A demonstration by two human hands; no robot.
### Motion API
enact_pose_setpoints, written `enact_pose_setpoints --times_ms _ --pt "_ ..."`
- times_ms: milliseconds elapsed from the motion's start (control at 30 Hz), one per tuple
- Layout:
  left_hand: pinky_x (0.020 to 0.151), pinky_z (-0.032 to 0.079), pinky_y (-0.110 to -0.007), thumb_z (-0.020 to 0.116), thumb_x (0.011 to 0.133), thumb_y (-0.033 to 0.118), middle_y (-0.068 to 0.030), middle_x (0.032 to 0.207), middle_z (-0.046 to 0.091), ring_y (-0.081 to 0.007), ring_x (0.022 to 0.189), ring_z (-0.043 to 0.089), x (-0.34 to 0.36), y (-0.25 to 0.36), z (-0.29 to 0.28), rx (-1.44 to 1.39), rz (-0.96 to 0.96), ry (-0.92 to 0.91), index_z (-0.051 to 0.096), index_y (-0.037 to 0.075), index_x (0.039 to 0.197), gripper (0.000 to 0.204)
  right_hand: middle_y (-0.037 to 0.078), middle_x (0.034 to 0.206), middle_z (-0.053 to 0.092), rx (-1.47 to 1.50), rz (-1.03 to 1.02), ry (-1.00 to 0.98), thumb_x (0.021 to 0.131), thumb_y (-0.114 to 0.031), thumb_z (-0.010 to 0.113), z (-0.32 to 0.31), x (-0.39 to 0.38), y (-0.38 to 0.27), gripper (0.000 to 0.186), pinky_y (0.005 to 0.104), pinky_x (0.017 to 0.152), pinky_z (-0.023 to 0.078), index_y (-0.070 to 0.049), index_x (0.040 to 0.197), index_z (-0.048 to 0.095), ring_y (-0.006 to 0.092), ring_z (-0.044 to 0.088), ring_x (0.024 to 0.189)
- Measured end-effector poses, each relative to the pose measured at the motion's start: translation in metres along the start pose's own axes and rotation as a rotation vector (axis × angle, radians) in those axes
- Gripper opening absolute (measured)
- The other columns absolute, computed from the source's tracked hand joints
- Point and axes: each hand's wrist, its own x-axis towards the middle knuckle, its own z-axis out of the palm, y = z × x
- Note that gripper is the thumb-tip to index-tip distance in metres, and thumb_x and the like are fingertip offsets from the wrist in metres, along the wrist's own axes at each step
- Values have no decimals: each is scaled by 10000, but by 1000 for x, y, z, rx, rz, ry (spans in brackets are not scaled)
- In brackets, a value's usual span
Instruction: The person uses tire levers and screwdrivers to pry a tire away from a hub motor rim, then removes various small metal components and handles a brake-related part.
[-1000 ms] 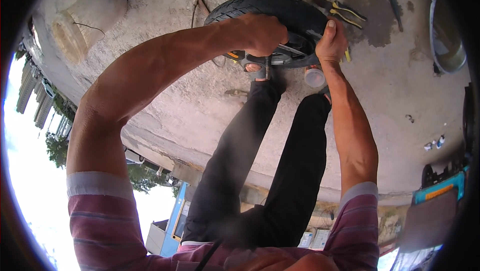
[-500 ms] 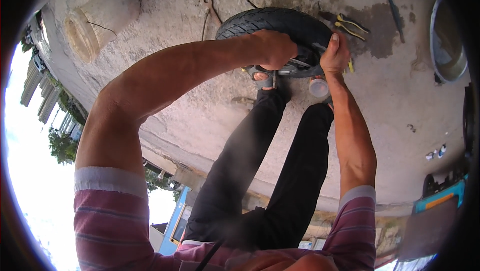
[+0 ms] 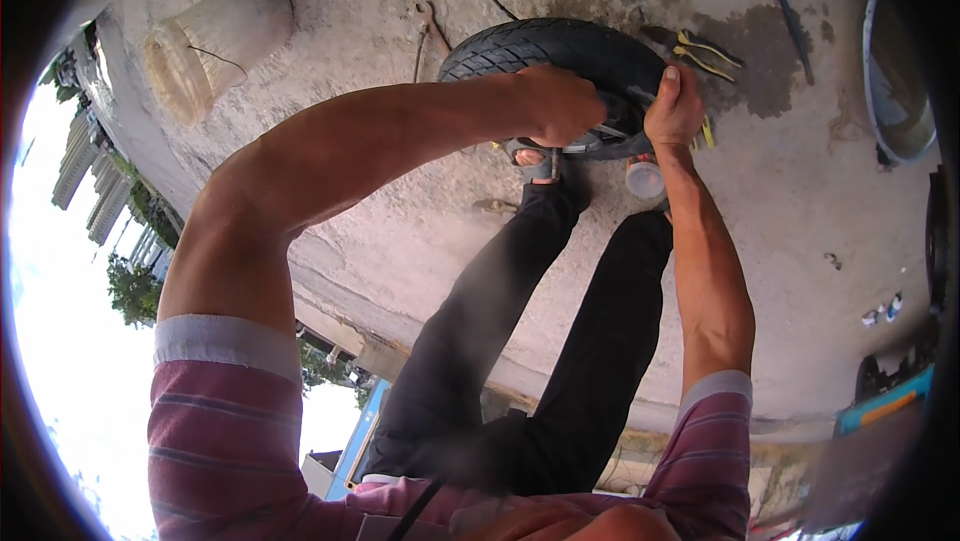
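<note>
A black-tyred wheel (image 3: 545, 38) stands tilted on the concrete in front of my feet. My right hand (image 3: 675, 109) grips the right side of its tyre, thumb up along the edge and the fingers mostly hidden. My left hand (image 3: 565, 109) is closed in a fist over the near side of the wheel, by the hub and rim; whatever it holds is hidden. Just below that fist a short metal rod (image 3: 556, 163) sticks out beside my sandalled foot (image 3: 528, 158). A clear plastic cup (image 3: 645, 179) is near my right wrist, below the tyre.
Yellow-handled pliers (image 3: 708, 54) lie beyond my right hand. Left of the tyre is an open-end wrench (image 3: 432, 29). A whitish bucket (image 3: 225, 41) lies on its side at far left. At far right stands a metal basin (image 3: 900, 91); a dark hose (image 3: 780, 6) lies nearby.
The whole view has shifted slightly, so the ground objects sit a little farther right and lower. Both hands keep their places on the wheel, with the left fist moved only slightly.
</note>
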Motion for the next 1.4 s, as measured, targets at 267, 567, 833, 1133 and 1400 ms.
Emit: enact_pose_setpoints --times_ms 267,567,833,1133,1400 --pt "925 576 -490 581 922 93 -199 1116 737 -376 1097 710 -12 7 -4 -11 -5 -7 698 125 1236 337 130 960 745 4 -22 -10 1008 -583 470 -1 -4 -3 477 513 764 541 -177 1069 711 427 703 904" --pt "889 554 -548 629 952 190 -304 1079 697 -484 1025 686 -13 60 102 -662 -382 166 622 17 1181 287 123 974 752 8 11 20 987 -614 478 -1 -4 0 487 513 777 547 -193 1051 715 434 704 930" --pt "761 534 -497 569 1019 236 -243 904 690 -451 889 688 24 159 211 -1319 -515 595 556 24 1112 231 126 981 757 -50 38 39 978 -638 455 1 -1 0 518 530 778 545 -200 1042 724 445 701 929" --pt "535 430 -306 555 1058 248 -29 708 551 -130 597 532 80 232 218 -1875 -643 699 555 81 1014 173 136 947 755 -50 47 52 983 -625 426 6 -6 -9 524 541 764 538 -197 1028 726 449 702 902" --pt "514 425 -287 587 1051 197 -19 719 535 -116 587 515 89 255 198 -2216 -533 869 523 83 1007 138 146 950 750 -54 40 61 982 -615 425 5 -4 -9 525 546 770 532 -189 1055 723 455 695 913"
